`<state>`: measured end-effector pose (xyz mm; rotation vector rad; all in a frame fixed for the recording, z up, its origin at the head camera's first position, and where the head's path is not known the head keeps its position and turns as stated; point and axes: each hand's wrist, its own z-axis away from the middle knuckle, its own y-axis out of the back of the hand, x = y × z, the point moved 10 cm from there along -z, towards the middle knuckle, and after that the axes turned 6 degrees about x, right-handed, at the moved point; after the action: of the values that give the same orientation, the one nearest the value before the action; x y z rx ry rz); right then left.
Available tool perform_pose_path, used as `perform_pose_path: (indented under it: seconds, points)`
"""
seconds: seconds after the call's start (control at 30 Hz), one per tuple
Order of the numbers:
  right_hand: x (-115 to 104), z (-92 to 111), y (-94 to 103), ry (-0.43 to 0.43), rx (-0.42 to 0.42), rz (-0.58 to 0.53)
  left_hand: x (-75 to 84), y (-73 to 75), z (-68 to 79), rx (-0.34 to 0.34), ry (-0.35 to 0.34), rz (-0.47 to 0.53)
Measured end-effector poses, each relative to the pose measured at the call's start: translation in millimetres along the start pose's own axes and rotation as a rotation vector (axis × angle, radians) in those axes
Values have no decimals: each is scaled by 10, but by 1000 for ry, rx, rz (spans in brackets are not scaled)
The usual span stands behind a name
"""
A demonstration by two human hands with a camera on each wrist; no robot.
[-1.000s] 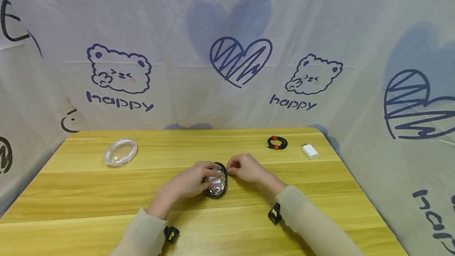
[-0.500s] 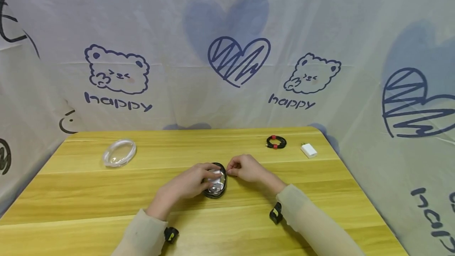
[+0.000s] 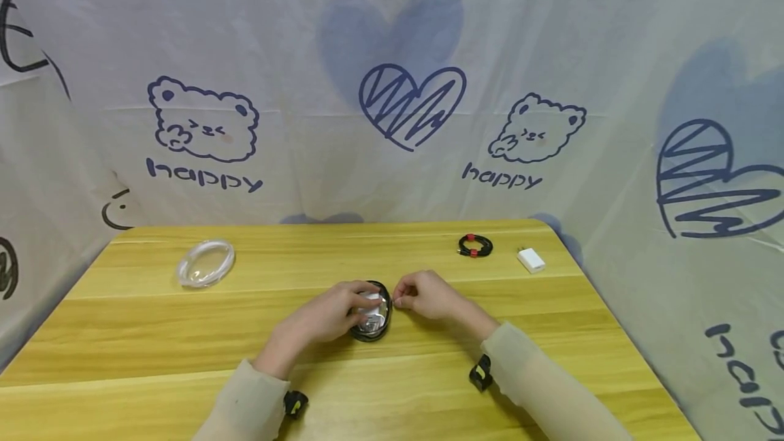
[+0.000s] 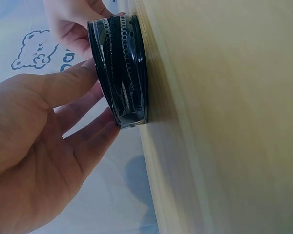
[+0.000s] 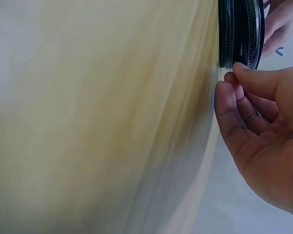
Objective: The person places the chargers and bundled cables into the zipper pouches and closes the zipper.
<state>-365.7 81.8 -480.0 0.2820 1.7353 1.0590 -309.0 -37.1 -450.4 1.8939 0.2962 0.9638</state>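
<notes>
My left hand (image 3: 331, 312) and right hand (image 3: 431, 295) pinch the clear, black-rimmed oval case (image 3: 374, 322), long axis toward the surface's (image 3: 177, 339) far edge.

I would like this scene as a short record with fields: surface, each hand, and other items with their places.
Surface: wood-grain table
Item at hands: black-edged case with clear top, near the table's middle
Left hand: fingers touching the case's top
Right hand: thumb and fingertips at the case's zip; whether they pinch a pull is hidden
Far left: pale coil
Far right: black coiled cable with red ties, then white plug adapter
Backdrop: pale printed cloth
</notes>
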Motion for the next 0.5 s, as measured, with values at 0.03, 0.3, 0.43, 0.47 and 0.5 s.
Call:
perform_pose_path:
  seconds: [0.03, 0.3, 0.43, 0.47, 0.5]
  points:
    - [-7, 13, -4, 3, -3, 4, 2, 3, 0, 0, 0, 2]
    - [-62, 96, -27, 26, -28, 10, -4, 14, 3, 2, -3, -2]
    - [-83, 109, -16, 37, -17, 17, -2, 18, 7, -2, 1, -8]
    - [-83, 111, -13, 34, -16, 15, 2, 21, 8, -3, 1, -11]
    - [-83, 112, -10, 32, -13, 14, 10, 25, 10, -5, 0, -13]
